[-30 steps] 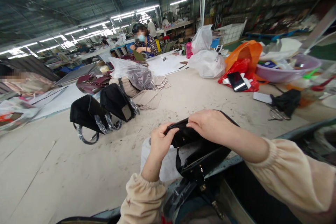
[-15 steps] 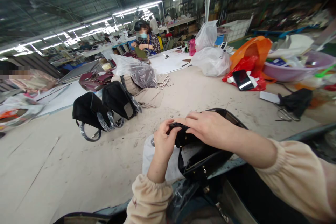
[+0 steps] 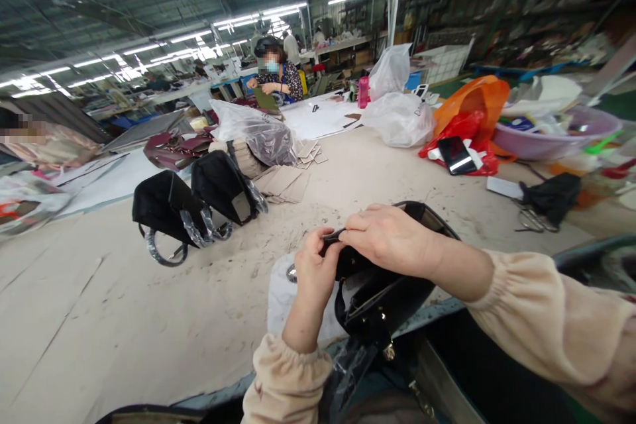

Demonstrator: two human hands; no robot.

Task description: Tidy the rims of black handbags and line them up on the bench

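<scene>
At the near edge of the dusty worktable (image 3: pixel 124 318) a black handbag (image 3: pixel 387 295) is propped, mouth upward. Its top rim is pinched by the right hand (image 3: pixel 392 238) and the left hand (image 3: pixel 313 275), fingers closed on it. The rim is probably best held taut between both pinches, with the weight left on the table.

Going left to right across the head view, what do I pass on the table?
black bags → clear sack → left hand → right hand, both pinching a handbag → phone → black cloth
</scene>
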